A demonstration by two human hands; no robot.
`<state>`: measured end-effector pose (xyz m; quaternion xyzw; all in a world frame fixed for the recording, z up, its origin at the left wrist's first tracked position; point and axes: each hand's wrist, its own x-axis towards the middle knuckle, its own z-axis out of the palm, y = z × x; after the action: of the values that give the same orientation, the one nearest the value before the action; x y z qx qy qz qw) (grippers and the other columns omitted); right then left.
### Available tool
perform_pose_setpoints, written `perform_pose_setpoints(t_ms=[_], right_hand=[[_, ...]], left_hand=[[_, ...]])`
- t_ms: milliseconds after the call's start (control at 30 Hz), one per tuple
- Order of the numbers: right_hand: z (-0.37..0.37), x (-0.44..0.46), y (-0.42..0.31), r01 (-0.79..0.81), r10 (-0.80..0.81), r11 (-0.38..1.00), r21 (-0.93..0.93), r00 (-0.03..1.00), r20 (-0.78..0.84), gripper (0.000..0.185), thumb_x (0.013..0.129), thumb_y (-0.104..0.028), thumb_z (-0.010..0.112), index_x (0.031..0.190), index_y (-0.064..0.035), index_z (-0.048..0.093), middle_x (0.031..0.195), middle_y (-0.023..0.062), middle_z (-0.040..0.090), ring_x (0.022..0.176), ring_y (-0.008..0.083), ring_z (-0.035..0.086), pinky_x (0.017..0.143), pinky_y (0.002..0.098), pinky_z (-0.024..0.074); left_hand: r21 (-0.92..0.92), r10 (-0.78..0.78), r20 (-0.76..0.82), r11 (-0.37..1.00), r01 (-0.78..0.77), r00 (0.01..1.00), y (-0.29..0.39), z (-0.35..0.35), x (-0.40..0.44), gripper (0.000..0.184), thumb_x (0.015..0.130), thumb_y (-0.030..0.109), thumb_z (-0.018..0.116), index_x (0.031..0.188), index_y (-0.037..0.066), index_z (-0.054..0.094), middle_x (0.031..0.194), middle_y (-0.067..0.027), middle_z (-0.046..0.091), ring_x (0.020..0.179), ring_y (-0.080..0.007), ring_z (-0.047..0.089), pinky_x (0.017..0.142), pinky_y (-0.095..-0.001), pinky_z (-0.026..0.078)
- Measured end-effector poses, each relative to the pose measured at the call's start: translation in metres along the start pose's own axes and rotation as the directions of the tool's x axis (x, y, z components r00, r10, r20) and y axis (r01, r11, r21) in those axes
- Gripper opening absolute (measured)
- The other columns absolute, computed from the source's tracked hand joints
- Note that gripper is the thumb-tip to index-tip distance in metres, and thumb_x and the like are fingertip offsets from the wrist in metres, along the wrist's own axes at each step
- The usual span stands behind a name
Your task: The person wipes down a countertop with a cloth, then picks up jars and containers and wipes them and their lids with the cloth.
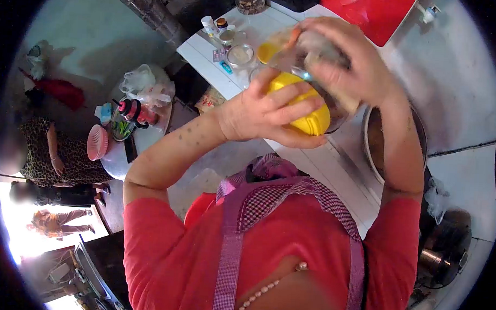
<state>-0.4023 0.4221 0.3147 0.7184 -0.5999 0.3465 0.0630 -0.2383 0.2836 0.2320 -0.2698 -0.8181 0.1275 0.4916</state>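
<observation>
My left hand (277, 112) has its fingers wrapped round a yellow lid (309, 116), which seems to sit on a clear container partly hidden behind it. Just beyond, my right hand (355, 66) is curved over something see-through and brownish. Motion smears its fingers, so I cannot tell what it holds or only touches. A second yellow round piece (268, 52) shows past my left fingertips. Close to it on the white table (292, 148) stands a glass jar (240, 55).
Small bottles (209, 25) and a blue item (225, 67) lie at the table's far left. A large round pan (373, 143) is by my right forearm. A red board (367, 14) lies at the back. Left, a side table holds a pink basket (97, 142); people stand beyond.
</observation>
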Motion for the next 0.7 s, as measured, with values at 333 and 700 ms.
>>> perform_pose_setpoints(t_ms=[333,700], right_hand=[[0.067,-0.033,0.022,-0.154,0.141,0.988,0.024,0.813,-0.565,0.055,0.088,-0.026,0.057,0.135,-0.0033,0.037,0.14,0.0184,0.033,0.13,0.0344,0.03,0.108,0.0438,0.0221],[0.107,-0.015,0.003,-0.058,-0.185,0.909,-0.412,0.832,-0.523,0.052,0.082,-0.036,0.061,0.128,-0.0154,0.048,0.138,0.014,0.034,0.128,0.0373,0.029,0.106,0.0528,0.0157]], left_hand=[[-0.441,-0.788,0.019,0.545,0.713,0.615,-0.022,-0.019,-0.002,0.098,0.054,0.021,0.082,0.135,0.006,0.029,0.125,-0.018,0.037,0.115,-0.0362,0.038,0.099,-0.0444,0.033],[-0.748,-0.748,0.662,-0.663,0.02,-0.057,-0.022,-0.007,-0.01,0.069,0.081,0.029,0.06,0.135,0.019,0.018,0.123,-0.0093,0.042,0.113,-0.028,0.047,0.092,-0.0498,0.044]])
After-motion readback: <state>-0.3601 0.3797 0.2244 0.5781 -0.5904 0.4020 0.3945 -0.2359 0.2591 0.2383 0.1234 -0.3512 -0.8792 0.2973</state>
